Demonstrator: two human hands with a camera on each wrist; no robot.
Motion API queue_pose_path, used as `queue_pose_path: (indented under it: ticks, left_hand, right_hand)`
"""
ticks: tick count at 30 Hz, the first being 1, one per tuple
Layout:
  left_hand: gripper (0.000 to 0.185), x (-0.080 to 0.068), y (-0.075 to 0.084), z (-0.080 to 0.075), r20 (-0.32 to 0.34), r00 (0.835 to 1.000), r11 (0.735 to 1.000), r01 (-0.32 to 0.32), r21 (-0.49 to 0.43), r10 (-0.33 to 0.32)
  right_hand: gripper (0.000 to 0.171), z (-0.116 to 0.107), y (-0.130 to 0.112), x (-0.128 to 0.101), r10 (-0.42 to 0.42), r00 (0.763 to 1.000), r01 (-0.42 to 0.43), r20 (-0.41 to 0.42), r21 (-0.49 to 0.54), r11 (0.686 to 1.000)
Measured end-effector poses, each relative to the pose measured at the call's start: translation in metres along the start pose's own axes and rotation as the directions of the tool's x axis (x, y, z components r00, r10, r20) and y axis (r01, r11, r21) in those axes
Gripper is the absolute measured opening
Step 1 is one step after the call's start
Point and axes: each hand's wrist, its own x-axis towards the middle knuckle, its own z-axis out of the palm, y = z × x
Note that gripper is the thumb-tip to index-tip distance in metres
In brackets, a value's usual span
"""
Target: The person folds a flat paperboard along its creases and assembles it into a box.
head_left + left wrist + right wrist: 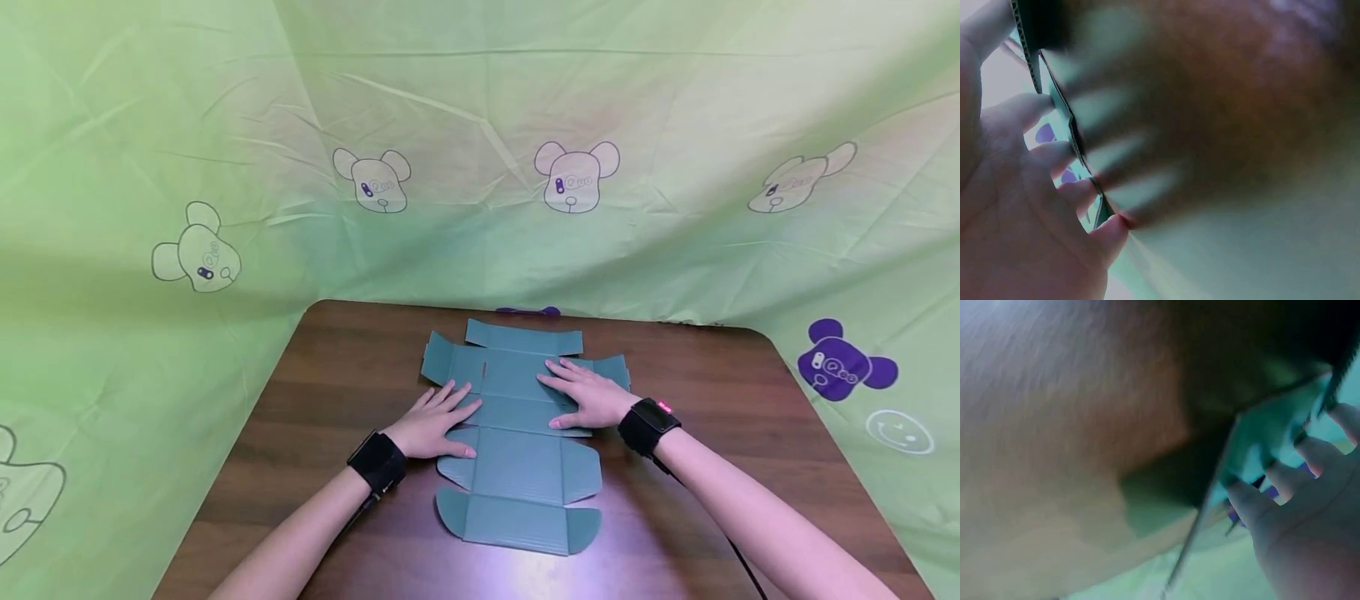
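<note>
An unfolded teal cardboard box point(517, 462) lies spread lengthwise on the table, its side flaps out and a small slot in one upper panel. My left hand point(431, 423) touches its left edge near the middle panels, fingers straight and spread. On the right side, my right hand point(588, 396) rests with spread fingers across the upper and middle panels. In the left wrist view the left fingers point(1060, 156) reach to the cardboard's edge. The right wrist view has the right fingers point(1250, 503) against a teal panel point(1266, 437). Several end flaps tilt up slightly.
The brown wooden table point(300, 467) has rounded far corners. Behind and around it hangs a green cloth point(480, 100) printed with bear heads. Each wrist wears a black strap point(377, 461) with a cable; the right cable point(746, 567) trails toward the near edge.
</note>
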Motion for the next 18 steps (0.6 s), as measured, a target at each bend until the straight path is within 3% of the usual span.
queue_pose_path:
  ticks: [3, 8, 13, 18]
  left_hand:
    - [0.084, 0.002, 0.004, -0.004, 0.006, 1.0, 1.0, 0.004, 0.011, -0.004]
    - [0.083, 0.0, 0.008, -0.008, 0.009, 1.0, 1.0, 0.025, -0.012, -0.025]
    - [0.086, -0.001, 0.012, -0.009, 0.006, 0.999, 0.999, 0.049, 0.0, -0.049]
    - [0.09, -0.007, 0.023, -0.007, -0.013, 1.0, 0.998, 0.02, 0.064, -0.019]
  right_hand:
    - [0.068, -0.015, -0.004, 0.01, 0.02, 1.0, -0.02, -0.021, -0.018, 1.0]
    - [0.046, -0.031, -0.005, 0.057, 0.071, 0.99, -0.076, -0.123, -0.038, 0.996]
    - [0.046, -0.036, 0.007, 0.093, 0.153, 0.981, -0.154, -0.122, 0.001, 0.988]
    - [0.045, -0.039, 0.014, 0.107, 0.194, 0.975, -0.192, -0.112, 0.029, 0.981]
